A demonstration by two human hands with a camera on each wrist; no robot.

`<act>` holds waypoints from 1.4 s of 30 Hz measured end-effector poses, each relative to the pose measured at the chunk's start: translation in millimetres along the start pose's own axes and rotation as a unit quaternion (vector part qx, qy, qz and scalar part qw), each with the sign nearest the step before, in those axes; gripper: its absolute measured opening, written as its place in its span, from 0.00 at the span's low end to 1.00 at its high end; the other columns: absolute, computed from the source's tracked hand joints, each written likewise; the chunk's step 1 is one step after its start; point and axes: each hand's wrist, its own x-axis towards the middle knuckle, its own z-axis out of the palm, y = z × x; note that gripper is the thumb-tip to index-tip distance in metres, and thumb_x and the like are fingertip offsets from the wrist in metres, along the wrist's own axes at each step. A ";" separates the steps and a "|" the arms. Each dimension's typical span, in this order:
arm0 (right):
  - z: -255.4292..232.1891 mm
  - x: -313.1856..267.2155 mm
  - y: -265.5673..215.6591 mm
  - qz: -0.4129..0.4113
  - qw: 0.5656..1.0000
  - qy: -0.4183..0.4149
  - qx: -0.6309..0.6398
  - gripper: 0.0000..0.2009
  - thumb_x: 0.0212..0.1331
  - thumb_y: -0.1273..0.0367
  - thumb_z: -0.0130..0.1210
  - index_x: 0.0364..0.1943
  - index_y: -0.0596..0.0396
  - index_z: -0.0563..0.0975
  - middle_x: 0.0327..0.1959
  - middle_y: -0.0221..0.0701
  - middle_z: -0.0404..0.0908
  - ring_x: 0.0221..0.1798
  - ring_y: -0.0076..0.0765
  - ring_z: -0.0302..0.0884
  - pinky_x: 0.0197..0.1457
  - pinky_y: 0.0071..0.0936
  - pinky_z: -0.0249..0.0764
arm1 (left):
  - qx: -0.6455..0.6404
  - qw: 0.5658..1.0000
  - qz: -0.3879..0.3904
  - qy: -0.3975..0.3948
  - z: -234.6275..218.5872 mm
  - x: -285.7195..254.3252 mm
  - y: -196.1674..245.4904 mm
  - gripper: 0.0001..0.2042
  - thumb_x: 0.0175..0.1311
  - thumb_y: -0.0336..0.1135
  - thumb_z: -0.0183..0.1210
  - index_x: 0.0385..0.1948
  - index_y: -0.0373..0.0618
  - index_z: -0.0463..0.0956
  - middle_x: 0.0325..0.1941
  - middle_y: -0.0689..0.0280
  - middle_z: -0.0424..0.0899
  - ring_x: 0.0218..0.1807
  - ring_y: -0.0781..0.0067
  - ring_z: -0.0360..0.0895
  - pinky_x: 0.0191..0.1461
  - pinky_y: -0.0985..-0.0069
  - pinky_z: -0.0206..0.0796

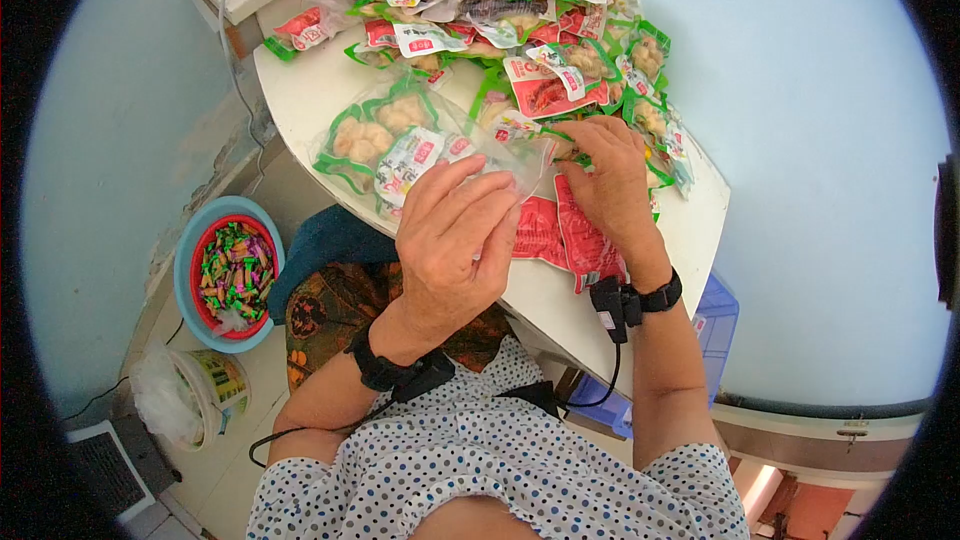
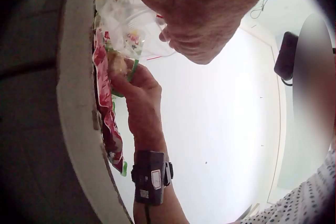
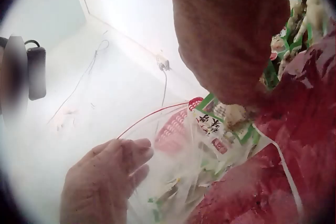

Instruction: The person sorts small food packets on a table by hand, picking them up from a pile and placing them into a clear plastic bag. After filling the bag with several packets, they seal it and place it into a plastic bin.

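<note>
A clear plastic bag (image 1: 470, 125) holding green-edged snack packets (image 1: 365, 140) lies near the table's left edge. The left hand (image 1: 460, 235) grips its open rim, with thumb and fingers pinching the film in the right wrist view (image 3: 107, 179). At the bag's mouth the right hand (image 1: 610, 180) pinches a green-edged packet (image 2: 119, 66), seen in the left wrist view; its fingertips are partly hidden in the head view. Red packets (image 1: 545, 230) lie below the right hand, close to the table's front edge.
A large heap of packets (image 1: 490, 10) covers the back of the white table (image 1: 300, 110). On the floor at left stand a blue basin (image 1: 183, 275) with a red basket of small wrapped items and a white bucket (image 1: 225, 380). Blue crates (image 1: 715, 320) stand under the right side.
</note>
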 end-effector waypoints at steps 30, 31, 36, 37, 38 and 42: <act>-43.6 -32.3 42.4 0.390 0.792 -0.093 0.461 0.15 0.53 0.84 0.51 0.43 0.62 0.82 0.38 0.37 0.86 0.43 0.34 0.84 0.47 0.31 0.82 | -0.013 1.000 0.001 0.007 -6.1 2.3 0.0 0.07 0.52 0.22 0.64 0.34 0.38 0.81 0.41 0.57 0.86 0.49 0.53 0.81 0.55 0.64 0.71; -44.2 -35.3 43.9 0.403 0.776 -0.086 0.477 0.15 0.53 0.83 0.50 0.45 0.64 0.81 0.39 0.39 0.85 0.44 0.34 0.84 0.47 0.32 0.83 | -0.013 1.000 -0.001 0.007 -5.8 1.4 0.2 0.08 0.52 0.22 0.65 0.34 0.38 0.81 0.41 0.58 0.86 0.49 0.53 0.81 0.55 0.64 0.71; -51.2 -39.5 38.8 0.391 0.646 -0.034 0.655 0.14 0.55 0.81 0.53 0.47 0.68 0.79 0.45 0.39 0.84 0.42 0.33 0.84 0.47 0.30 0.82 | -0.022 1.000 0.006 0.016 -2.6 0.3 -0.2 0.08 0.49 0.23 0.65 0.32 0.38 0.80 0.38 0.60 0.84 0.47 0.54 0.80 0.52 0.62 0.70; -52.8 -38.4 35.7 0.402 0.629 -0.022 0.665 0.14 0.55 0.80 0.54 0.47 0.68 0.78 0.45 0.39 0.83 0.42 0.32 0.84 0.46 0.29 0.82 | -0.024 1.000 0.006 0.017 -2.2 0.2 -0.5 0.08 0.49 0.23 0.65 0.32 0.38 0.80 0.38 0.59 0.85 0.47 0.54 0.80 0.52 0.62 0.70; -48.6 -40.4 36.6 0.412 0.663 -0.009 0.624 0.14 0.55 0.80 0.55 0.47 0.67 0.79 0.45 0.39 0.83 0.41 0.31 0.84 0.46 0.29 0.82 | -0.026 0.999 0.006 0.019 -1.8 0.0 -0.6 0.08 0.49 0.23 0.65 0.32 0.38 0.80 0.38 0.59 0.85 0.47 0.54 0.80 0.52 0.61 0.70; -33.9 -51.3 41.7 0.410 0.767 0.044 0.492 0.13 0.53 0.81 0.59 0.45 0.65 0.80 0.42 0.36 0.84 0.39 0.28 0.82 0.46 0.25 0.80 | -0.033 0.999 0.002 0.024 0.2 -1.9 -1.1 0.08 0.49 0.23 0.65 0.32 0.38 0.80 0.38 0.59 0.84 0.47 0.54 0.80 0.52 0.61 0.70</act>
